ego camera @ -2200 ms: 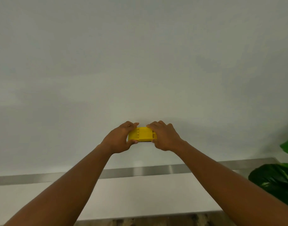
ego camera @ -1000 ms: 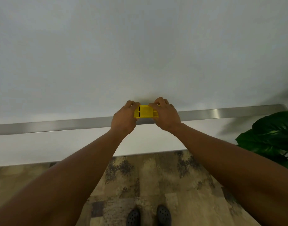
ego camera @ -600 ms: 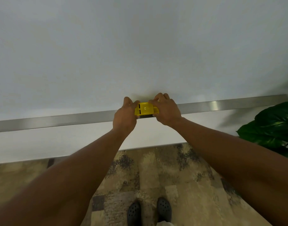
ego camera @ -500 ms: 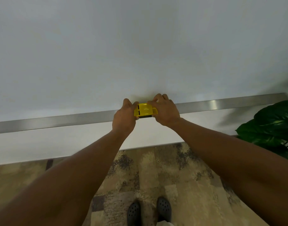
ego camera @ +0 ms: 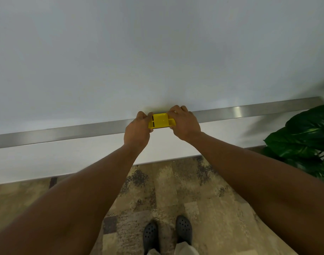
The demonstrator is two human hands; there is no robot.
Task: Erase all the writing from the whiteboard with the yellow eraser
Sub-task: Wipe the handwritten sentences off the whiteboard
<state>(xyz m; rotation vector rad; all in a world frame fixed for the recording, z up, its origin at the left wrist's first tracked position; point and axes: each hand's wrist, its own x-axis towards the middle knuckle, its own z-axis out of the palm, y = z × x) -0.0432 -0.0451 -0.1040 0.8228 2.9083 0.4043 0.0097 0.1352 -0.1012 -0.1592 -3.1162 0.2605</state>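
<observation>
Both arms out front, stretched nearly straight, forearms bare and converging toward the middle. Left hand [ego camera: 137, 130] sits w/ back of hand facing the camera, wrist roughly in line w/ the forearm, fingers curled forward over the top and thumb tucked in on the inner side: a firm grip on the left end of the eraser [ego camera: 161, 120]. Right hand [ego camera: 185, 124] mirrors it, knuckles up, fingers [ego camera: 177, 109] bent over the top, thumb side pinching the right end, wrist bent slightly inward. Hands are close together, not touching each other. Right forearm comes in at a steeper slant than the left. Feet in dark shoes [ego camera: 167, 234] stand side by side below.
</observation>
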